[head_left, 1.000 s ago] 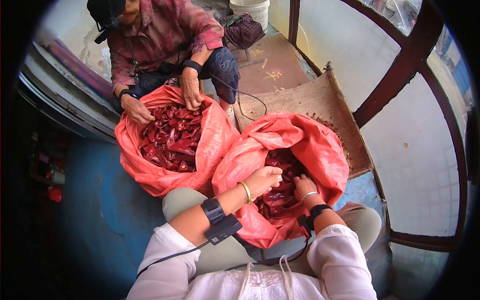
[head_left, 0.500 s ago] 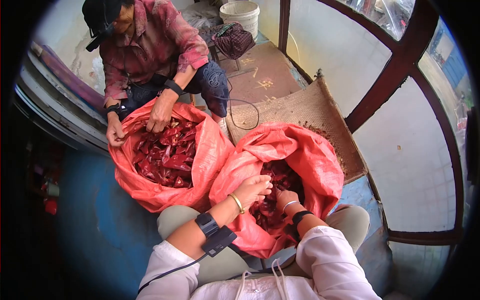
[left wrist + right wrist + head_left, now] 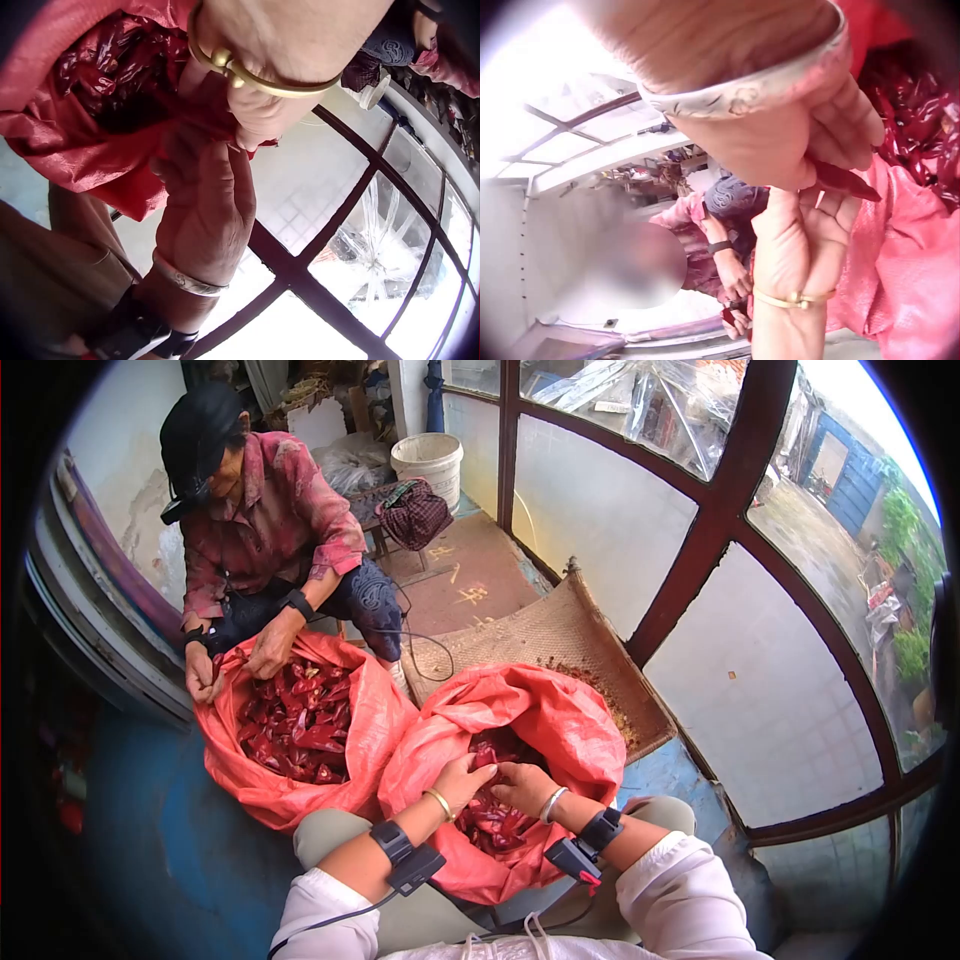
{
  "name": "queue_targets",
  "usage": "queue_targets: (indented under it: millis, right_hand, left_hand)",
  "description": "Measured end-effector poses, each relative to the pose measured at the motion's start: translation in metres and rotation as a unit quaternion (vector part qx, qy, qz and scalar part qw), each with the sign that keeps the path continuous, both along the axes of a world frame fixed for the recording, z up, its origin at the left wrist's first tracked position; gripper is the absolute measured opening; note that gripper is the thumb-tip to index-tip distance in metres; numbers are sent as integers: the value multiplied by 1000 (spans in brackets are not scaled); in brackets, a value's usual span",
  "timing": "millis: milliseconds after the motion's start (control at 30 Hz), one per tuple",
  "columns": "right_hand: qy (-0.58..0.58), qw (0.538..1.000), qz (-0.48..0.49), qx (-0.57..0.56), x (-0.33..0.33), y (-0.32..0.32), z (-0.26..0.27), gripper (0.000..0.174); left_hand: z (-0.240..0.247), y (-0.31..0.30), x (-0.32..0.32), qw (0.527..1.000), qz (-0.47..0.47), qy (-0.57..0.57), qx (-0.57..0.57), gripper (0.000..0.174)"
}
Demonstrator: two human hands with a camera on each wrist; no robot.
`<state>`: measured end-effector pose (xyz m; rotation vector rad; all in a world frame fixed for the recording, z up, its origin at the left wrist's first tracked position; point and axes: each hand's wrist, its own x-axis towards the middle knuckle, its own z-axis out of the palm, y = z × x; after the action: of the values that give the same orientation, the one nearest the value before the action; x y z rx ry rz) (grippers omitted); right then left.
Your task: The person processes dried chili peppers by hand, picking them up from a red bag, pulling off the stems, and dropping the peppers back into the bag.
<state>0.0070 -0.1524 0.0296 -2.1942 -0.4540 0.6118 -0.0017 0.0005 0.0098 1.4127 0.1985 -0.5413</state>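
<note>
My left hand (image 3: 463,780), with a gold bangle, and my right hand (image 3: 524,788), with a silver bangle, meet over the mouth of the nearer red woven sack (image 3: 565,725). Between them is a dark red chili pepper (image 3: 847,182), gripped by the fingers of both hands. Its tapered end sticks out past the right fingers in the right wrist view, while the fingers hide much of the rest. The left thumb lies against the pepper by the right fingertips in the left wrist view. Glossy red chili peppers (image 3: 495,828) fill the sack below.
Across from me a seated person (image 3: 265,530) in a cap works with both hands at a second red sack (image 3: 375,725) full of peppers. A woven mat (image 3: 520,625) with scattered bits lies behind the sacks. Framed window panels (image 3: 760,680) stand to my right; a white bucket (image 3: 428,465) is farther back.
My right hand has risen out of the sack and come against my left hand, a pepper now between them. The head view has tilted up. The other person's hands stay at their sack.
</note>
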Motion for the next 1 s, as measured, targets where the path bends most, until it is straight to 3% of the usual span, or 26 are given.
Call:
queue_targets:
  millis: [33, 100, 133, 233, 367, 567, 700, 767, 900, 967, 1000]
  right_hand:
    - [-3, 1000, -3, 1, 0, -4, -7, 32]
    - [-18, 990, -56, 130, 4, -8, -28, 33]
    - [-170, 984, -48, 38, 4, -8, -15, 33]
    - [-153, 984, -63, 65, 10, -11, 23, 33]
    - [-100, 989, -66, 89, 8, -10, 6, 27]
    - [-103, 992, -61, 37, 9, -13, 12, 19]
    - [-162, 985, -66, 0, 9, -12, 14, 16]
    - [-162, 983, -86, 2, 11, -13, 12, 16]
    - [-160, 979, -127, -5, 15, -13, 13, 14]
    - [-159, 978, -137, 3, 16, -11, 9, 14]
    - [-145, 979, -141, 25, 16, -10, 7, 15]
  left_hand:
    - [0, -1, 0, 1000, -3, -3, 1, 18]
    - [-2, 1, -1, 1000, -1, -18, 21, 17]
    - [-4, 1, -1, 1000, 3, -9, -17, 16]
    - [-8, 4, 2, 997, -57, -37, 32, 16]
    - [-16, 5, 1, 975, -116, -135, 131, 19]
    - [-4, 0, -4, 953, -168, -147, 203, 14]
    - [-15, 1, -3, 972, -146, -119, 141, 24]
    - [8, -7, -8, 993, -76, -85, 4, 37]
    - [5, -4, -14, 988, -103, -117, 10, 47]
    - [-5, 1, -14, 955, -129, -208, 170, 48]
    - [-3, 2, -14, 956, -124, -206, 171, 48]
